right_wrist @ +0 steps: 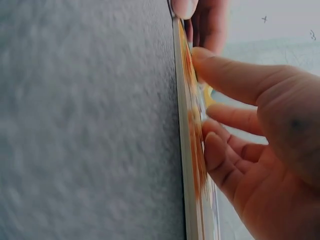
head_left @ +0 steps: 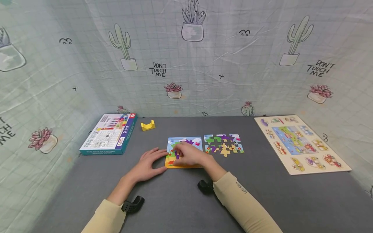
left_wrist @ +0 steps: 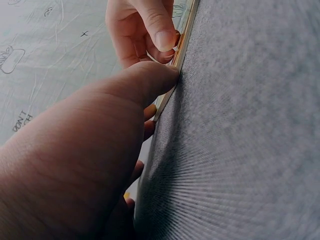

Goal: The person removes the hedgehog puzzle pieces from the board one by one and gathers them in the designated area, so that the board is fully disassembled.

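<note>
A colourful jigsaw board with an orange lower part lies flat on the grey table. My left hand rests at its left side with spread fingers, the thumb at the lower left corner. Over the board is my right hand, thumb and fingers parted. In the right wrist view, the right hand's fingertips are right at the board's face, and nothing shows between thumb and fingers. The right hand hides much of the picture. Beside the board's right edge lies a group of joined and loose jigsaw pieces.
At the back left lies a flat boxed set, with a yellow arched block to its right. A wooden peg puzzle board lies on the right. Printed cloth hangs behind and along both sides of the table.
</note>
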`<state>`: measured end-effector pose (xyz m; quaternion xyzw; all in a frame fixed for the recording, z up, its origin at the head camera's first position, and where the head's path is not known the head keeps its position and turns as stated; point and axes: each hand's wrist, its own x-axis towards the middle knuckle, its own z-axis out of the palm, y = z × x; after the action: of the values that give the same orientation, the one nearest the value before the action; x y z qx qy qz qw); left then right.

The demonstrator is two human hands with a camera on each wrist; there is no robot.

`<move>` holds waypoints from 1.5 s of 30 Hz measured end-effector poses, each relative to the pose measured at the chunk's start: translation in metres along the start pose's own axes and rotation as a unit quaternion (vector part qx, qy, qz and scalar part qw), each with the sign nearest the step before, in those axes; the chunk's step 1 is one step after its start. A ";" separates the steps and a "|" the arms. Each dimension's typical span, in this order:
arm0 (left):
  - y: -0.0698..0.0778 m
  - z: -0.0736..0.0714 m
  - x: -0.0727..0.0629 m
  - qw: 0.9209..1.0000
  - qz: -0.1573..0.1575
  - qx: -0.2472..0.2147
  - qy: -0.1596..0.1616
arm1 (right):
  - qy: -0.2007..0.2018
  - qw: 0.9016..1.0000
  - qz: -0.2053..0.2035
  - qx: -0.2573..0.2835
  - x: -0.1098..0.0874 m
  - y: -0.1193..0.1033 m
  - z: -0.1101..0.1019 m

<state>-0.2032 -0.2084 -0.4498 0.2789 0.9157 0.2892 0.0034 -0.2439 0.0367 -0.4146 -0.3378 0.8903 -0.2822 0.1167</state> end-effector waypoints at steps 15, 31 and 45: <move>0.002 -0.001 0.002 1.000 0.008 0.000 -0.001 | 0.005 0.999 0.042 -0.022 0.000 -0.003 0.005; 0.000 0.000 0.001 1.000 0.001 -0.009 0.002 | 0.018 0.999 0.022 0.033 0.000 -0.005 0.004; 0.001 -0.001 0.001 1.000 -0.002 -0.015 0.000 | 0.063 0.994 0.010 0.092 -0.001 -0.006 0.003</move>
<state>-0.2032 -0.2075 -0.4486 0.2776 0.9118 0.3024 0.0083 -0.2387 0.0329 -0.4132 -0.2980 0.8694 -0.3827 0.0941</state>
